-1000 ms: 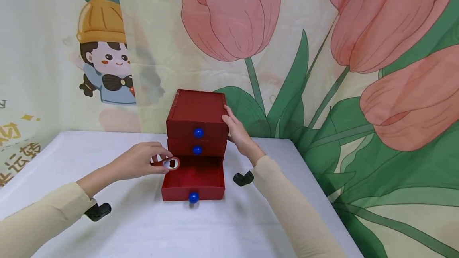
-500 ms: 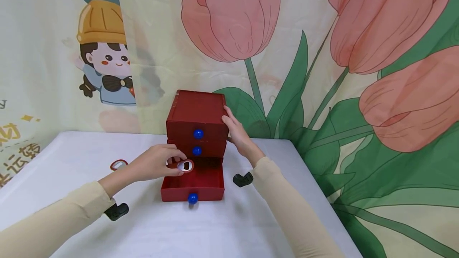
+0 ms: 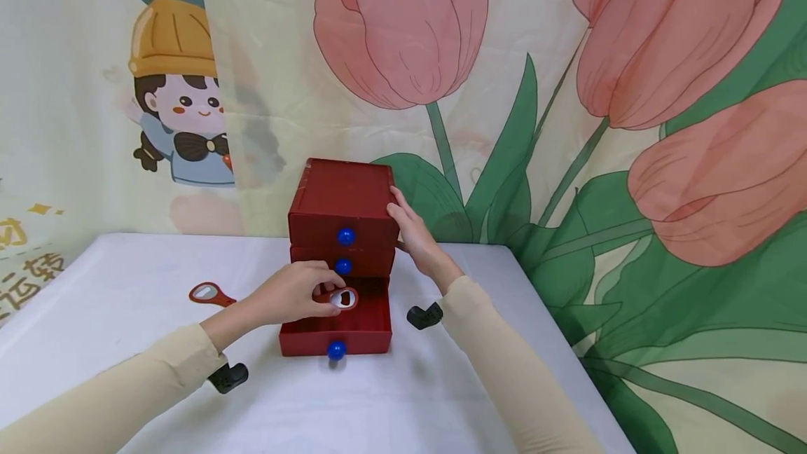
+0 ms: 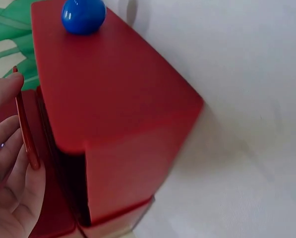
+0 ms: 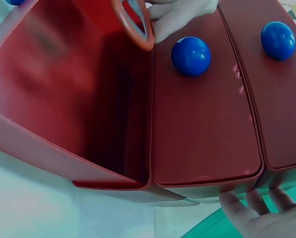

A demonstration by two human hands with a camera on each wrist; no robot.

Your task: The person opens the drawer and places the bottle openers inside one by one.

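Observation:
My left hand [image 3: 295,293] pinches a red bottle opener [image 3: 345,298] with a metal inset, held over the pulled-out bottom drawer [image 3: 368,343]. In the left wrist view the bottle opener [image 4: 26,124] shows edge-on between thumb and fingers. The red three-drawer box [image 3: 347,188] stands on the table, its upper two drawers pushed in. Against the box's right side rests my right hand [image 3: 417,233], fingertips at the upper edge. The right wrist view shows the bottle opener [image 5: 138,27] above the drawer's inside [image 5: 88,99], where no object shows.
A second red bottle opener [image 3: 209,293] lies on the white tablecloth [image 3: 157,265] left of the box, partly covered by my left forearm. Blue round knobs stick out from the drawer fronts, one being the bottom knob [image 3: 337,350]. A printed tulip curtain [image 3: 422,26] hangs behind.
My left hand has moved right with the bottle opener, from the drawer's left edge to over the drawer. The second opener on the table has come into view. The right hand stays put.

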